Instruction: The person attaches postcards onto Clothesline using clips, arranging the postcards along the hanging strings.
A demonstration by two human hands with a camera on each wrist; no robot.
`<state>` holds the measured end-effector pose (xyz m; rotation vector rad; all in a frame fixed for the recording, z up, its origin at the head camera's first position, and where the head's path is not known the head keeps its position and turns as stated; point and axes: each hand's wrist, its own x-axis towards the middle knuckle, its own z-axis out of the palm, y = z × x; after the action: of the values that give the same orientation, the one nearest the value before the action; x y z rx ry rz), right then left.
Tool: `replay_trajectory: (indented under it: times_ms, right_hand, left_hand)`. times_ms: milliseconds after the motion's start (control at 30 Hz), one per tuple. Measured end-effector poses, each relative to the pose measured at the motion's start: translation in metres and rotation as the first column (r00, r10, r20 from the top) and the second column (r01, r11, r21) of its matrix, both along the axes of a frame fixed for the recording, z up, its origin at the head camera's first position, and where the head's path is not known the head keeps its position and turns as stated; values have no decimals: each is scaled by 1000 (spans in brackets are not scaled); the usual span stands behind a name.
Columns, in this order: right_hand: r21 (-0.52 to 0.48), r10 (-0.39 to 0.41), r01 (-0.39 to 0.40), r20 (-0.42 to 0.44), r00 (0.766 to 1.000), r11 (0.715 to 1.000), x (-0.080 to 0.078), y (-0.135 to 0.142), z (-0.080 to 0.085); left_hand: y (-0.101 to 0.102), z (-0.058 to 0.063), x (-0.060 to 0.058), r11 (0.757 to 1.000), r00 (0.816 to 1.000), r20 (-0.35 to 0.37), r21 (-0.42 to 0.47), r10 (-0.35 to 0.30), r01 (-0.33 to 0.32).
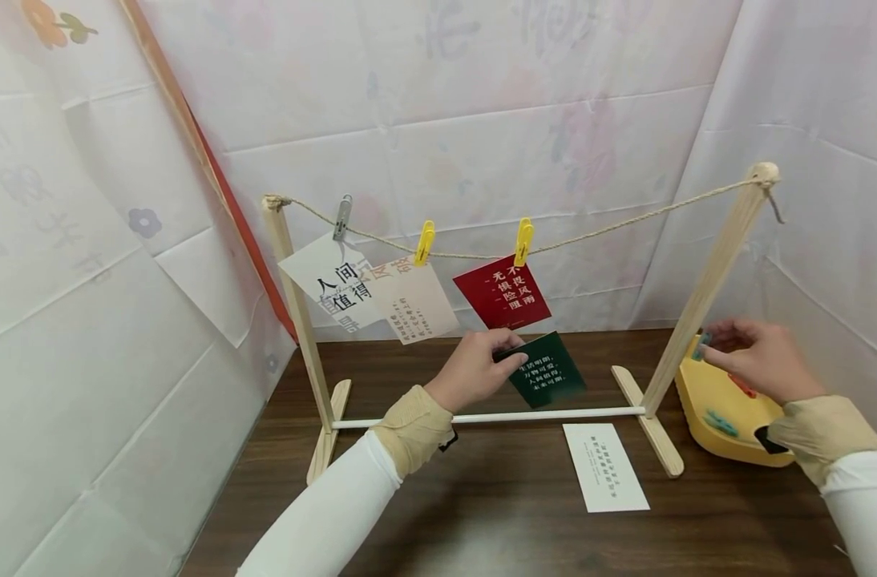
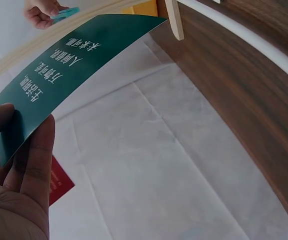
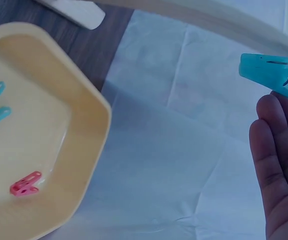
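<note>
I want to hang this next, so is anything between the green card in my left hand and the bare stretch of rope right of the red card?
Nothing visible blocks it. The green card sits just below the red card; the rope to the right is bare.

- Rack (image 1: 705, 292) mid-frame on table (image 1: 482, 513); string (image 1: 612, 227) betw. its posts.
- 3 cards hang on string, upper centre.
- Left hand (image 1: 474, 370) w/ card (image 1: 547, 370) below hung cards, centre.
- Loose card (image 1: 604, 467) on table, lower centre-right, in front of rack.
- Tray (image 1: 720, 401) far right; right hand (image 1: 759, 358) w/ peg (image 1: 701, 344) above it.
- 2 pegs in tray.
</note>
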<state>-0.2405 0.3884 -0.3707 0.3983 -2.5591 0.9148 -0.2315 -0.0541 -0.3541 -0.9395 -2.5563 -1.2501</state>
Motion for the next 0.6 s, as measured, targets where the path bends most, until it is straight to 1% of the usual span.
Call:
replay_trajectory:
  times_ms: [300, 500, 600]
  right_hand:
    - [-11, -10, 9, -69, 998, 1000, 10, -14, 15]
    - [-6, -26, 26, -89, 996, 1000, 17, -22, 28]
    - [-7, -21, 21, -98, 995, 1000, 19, -24, 31]
  left_hand:
    - [3, 16, 0, 999, 999, -52, 39, -8, 10]
    - [7, 27, -2, 998, 996, -93, 54, -11, 16]
    - [9, 32, -3, 998, 994, -112, 54, -15, 21]
